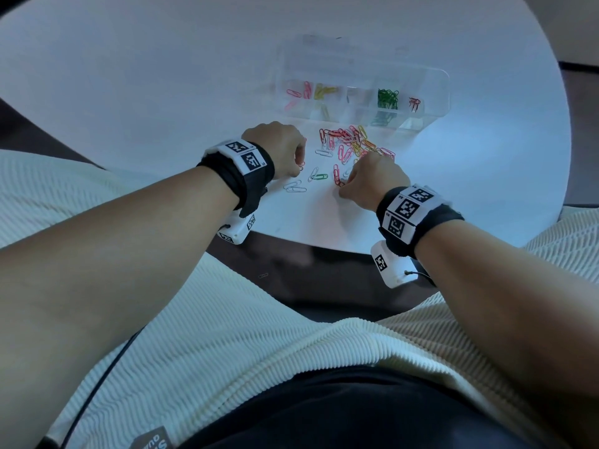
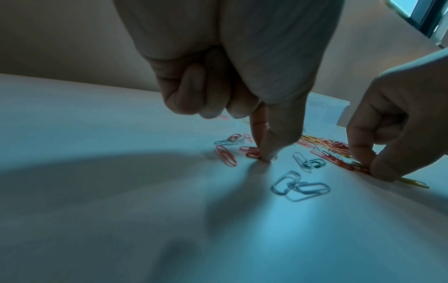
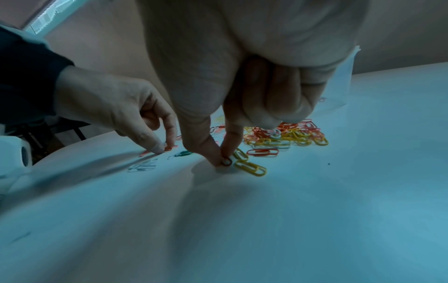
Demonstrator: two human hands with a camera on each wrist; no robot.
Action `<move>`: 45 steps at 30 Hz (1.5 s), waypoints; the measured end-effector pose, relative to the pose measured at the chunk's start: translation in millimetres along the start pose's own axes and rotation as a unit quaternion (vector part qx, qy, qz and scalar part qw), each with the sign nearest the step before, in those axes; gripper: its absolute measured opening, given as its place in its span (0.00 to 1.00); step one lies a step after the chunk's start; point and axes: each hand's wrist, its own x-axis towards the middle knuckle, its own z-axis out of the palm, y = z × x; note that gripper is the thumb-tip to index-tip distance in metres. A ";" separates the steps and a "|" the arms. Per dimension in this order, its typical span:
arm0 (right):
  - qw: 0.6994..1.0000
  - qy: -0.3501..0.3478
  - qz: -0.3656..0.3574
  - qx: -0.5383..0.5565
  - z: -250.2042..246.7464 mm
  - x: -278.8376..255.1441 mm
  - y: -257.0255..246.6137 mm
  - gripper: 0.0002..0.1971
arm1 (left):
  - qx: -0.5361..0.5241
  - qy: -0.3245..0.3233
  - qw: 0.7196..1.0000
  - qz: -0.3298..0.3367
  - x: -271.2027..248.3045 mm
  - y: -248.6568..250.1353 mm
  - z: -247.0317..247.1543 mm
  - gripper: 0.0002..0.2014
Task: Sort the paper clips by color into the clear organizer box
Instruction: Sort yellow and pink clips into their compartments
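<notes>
The clear organizer box [image 1: 431,92] stands at the far side of the white table, with pink, yellow, green and dark red clips in separate compartments. A mixed pile of paper clips [image 1: 353,142] lies just in front of it. My left hand [image 2: 264,159] presses thumb and forefinger down on the table and pinches a red clip [image 2: 251,152] left of the pile. My right hand [image 3: 223,161] pinches the end of a dark red clip [image 2: 361,168] at the pile's near edge, its other fingers curled in. Two yellow clips [image 3: 251,167] lie beside those fingertips.
Loose white clips [image 1: 295,187] and a green clip [image 1: 321,176] lie between my hands. The round table's front edge [image 1: 291,239] runs just below my wrists. One clip [image 1: 263,275] lies on the dark floor. The box's lid [image 1: 324,50] stands open behind it.
</notes>
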 end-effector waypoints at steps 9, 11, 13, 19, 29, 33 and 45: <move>1.000 -0.003 0.008 0.018 2.4 4.4 6.3 0.22 | -0.002 0.016 1.000 -0.012 4.7 -4.4 -0.4 0.06; 1.000 -0.005 0.006 0.020 1.9 3.9 6.8 0.21 | 0.002 0.017 1.000 -0.018 4.2 -3.1 -1.0 0.05; 1.000 -0.009 0.005 0.019 1.7 2.6 6.9 0.19 | 0.015 0.013 1.000 -0.023 3.5 0.0 -1.1 0.03; 0.999 -0.028 -0.016 0.005 1.5 -3.6 7.3 0.16 | 0.058 -0.015 0.998 -0.012 2.8 6.2 5.0 0.09; 0.968 0.000 -0.048 0.248 -17.5 -12.7 -5.0 0.13 | 0.049 -0.007 0.999 -0.002 -0.4 9.6 -0.8 0.08; 0.909 -0.072 -0.036 0.410 -55.0 -14.2 -4.7 0.18 | -0.090 -0.045 0.995 -0.015 -2.5 15.4 -5.4 0.16; 0.859 -0.161 0.014 0.486 -162.5 -16.8 45.9 0.15 | -0.621 -0.158 0.767 0.028 -21.4 67.5 -34.0 0.15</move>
